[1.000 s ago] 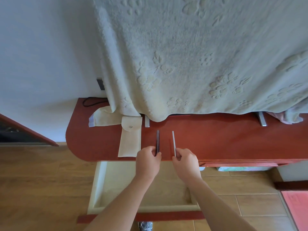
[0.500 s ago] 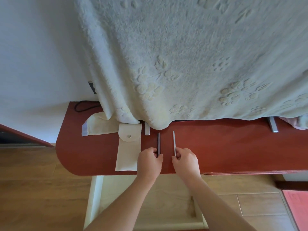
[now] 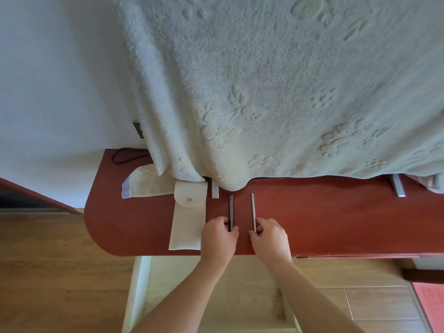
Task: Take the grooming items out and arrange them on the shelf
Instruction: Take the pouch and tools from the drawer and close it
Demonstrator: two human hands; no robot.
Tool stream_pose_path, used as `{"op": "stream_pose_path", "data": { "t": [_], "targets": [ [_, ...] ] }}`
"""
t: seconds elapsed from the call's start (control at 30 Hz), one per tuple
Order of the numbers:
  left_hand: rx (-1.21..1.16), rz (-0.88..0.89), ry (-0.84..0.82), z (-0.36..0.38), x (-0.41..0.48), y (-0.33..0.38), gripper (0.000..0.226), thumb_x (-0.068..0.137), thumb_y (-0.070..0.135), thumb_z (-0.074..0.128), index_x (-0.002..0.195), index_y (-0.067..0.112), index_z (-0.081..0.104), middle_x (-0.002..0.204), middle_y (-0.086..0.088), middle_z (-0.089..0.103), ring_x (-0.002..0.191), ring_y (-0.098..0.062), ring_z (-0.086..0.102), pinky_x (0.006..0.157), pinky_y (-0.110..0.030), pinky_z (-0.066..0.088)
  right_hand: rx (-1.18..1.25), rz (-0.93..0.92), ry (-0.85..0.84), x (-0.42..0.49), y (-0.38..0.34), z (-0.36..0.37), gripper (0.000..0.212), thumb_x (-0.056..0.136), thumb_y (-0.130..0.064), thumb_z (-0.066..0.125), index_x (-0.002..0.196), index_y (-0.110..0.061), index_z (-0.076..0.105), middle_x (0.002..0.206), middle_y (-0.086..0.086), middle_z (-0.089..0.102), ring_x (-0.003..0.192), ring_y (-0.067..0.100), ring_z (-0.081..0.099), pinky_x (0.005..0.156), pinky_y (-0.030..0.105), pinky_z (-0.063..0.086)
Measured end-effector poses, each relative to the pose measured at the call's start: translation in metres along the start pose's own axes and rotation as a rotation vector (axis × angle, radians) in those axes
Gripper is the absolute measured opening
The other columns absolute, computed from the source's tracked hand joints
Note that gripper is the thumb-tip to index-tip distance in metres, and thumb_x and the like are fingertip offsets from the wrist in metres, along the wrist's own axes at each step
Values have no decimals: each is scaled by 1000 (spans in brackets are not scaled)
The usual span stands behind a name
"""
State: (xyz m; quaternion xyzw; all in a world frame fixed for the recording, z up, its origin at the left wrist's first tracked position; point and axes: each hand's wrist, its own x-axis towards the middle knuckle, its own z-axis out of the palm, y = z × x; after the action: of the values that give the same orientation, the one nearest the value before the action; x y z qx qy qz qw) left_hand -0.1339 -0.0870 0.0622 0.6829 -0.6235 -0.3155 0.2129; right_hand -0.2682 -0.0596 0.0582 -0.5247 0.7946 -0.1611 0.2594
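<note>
Two thin grooming tools lie side by side on the red-brown shelf (image 3: 336,219), both pointing away from me. My left hand (image 3: 219,239) pinches the near end of the dark tool (image 3: 231,207). My right hand (image 3: 270,236) pinches the near end of the silver tool (image 3: 253,209). A cream snap-flap pouch (image 3: 188,222) lies flat just left of my left hand. Another short metal piece (image 3: 215,191) lies by the pouch's top right corner, partly under the blanket.
A large cream paw-print blanket (image 3: 276,92) hangs over the back of the shelf. A folded cloth (image 3: 144,186) and a black cord (image 3: 125,156) lie at the shelf's left end. An open pale drawer (image 3: 139,292) sits below my arms. A metal bracket (image 3: 397,186) stands at right.
The view has shifted slightly, and the shelf sits a little lower and further left in the frame. Both hands keep their hold on the two tools, which stay parallel on the shelf.
</note>
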Motion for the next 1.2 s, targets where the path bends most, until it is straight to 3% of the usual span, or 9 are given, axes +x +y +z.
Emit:
{"op": "stream_pose_path", "data": {
  "t": [0.2, 0.27, 0.37, 0.5, 0.6, 0.7, 0.83, 1.03, 1.2],
  "targets": [
    [-18, -6, 21, -10, -10, -2, 40, 84, 29, 74, 119, 10, 68, 80, 6, 62, 78, -12, 61, 75, -19, 48, 14, -33, 33, -12, -2, -11, 12, 85, -24, 67, 80, -21, 56, 76, -10, 46, 62, 7, 47, 53, 12, 30],
    [7, 10, 35, -18, -18, -3, 40, 84, 32, 74, 119, 14, 68, 86, 8, 63, 81, -10, 60, 75, -19, 47, 34, -60, 36, -21, 0, -16, 10, 86, -24, 66, 90, -18, 61, 78, -12, 45, 63, 5, 47, 55, 11, 30],
    [45, 62, 50, -35, -37, -11, 39, 84, 38, 72, 118, 20, 67, 97, 8, 65, 86, -9, 61, 75, -24, 52, 40, -110, 39, -38, 3, -23, 26, 87, -25, 66, 111, -17, 64, 82, -15, 45, 67, 2, 48, 60, 8, 31],
    [107, 226, 41, -55, -70, -38, 40, 84, 41, 71, 117, 19, 67, 112, 8, 66, 106, -11, 59, 90, -27, 50, 24, -199, 20, -72, 8, -28, 41, 88, -22, 63, 128, -13, 60, 105, -6, 57, 91, 13, 59, 78, 23, 47],
    [143, 261, 24, -69, -96, -60, 47, 84, 47, 69, 121, 19, 66, 121, 9, 64, 116, -10, 55, 99, -29, 45, -23, -261, -17, -100, 16, -23, 45, 88, -23, 62, 131, -11, 57, 125, 0, 59, 113, 21, 56, 91, 31, 47],
    [178, 275, -32, -78, -123, -82, 56, 82, 52, 70, 127, 20, 63, 130, 7, 60, 123, -12, 52, 107, -37, 42, -55, -327, -49, -128, 29, -10, 46, 86, -28, 67, 128, -12, 58, 123, 4, 60, 114, 26, 55, 91, 37, 48],
    [269, 309, -131, -85, -157, -111, 64, 81, 54, 70, 136, 24, 55, 140, 7, 52, 132, -13, 44, 114, -34, 31, -122, -412, -107, -162, 50, 7, 50, 87, -34, 66, 132, -15, 55, 130, 0, 57, 121, 23, 50, 98, 34, 43],
    [404, 322, -222, -82, -187, -153, 66, 81, 60, 67, 138, 28, 53, 140, 10, 50, 132, -13, 42, 114, -35, 29, -208, -513, -182, -191, 75, 30, 47, 86, -33, 68, 128, -13, 59, 126, 0, 57, 118, 23, 52, 87, 35, 50],
    [457, 272, -228, -77, -201, -177, 56, 81, 52, 71, 128, 23, 64, 130, 6, 58, 123, -19, 50, 108, -36, 35, -200, -502, -170, -204, 85, 46, 42, 84, -30, 71, 121, -13, 64, 117, 1, 60, 108, 23, 55, 80, 36, 54]
  ]
}}
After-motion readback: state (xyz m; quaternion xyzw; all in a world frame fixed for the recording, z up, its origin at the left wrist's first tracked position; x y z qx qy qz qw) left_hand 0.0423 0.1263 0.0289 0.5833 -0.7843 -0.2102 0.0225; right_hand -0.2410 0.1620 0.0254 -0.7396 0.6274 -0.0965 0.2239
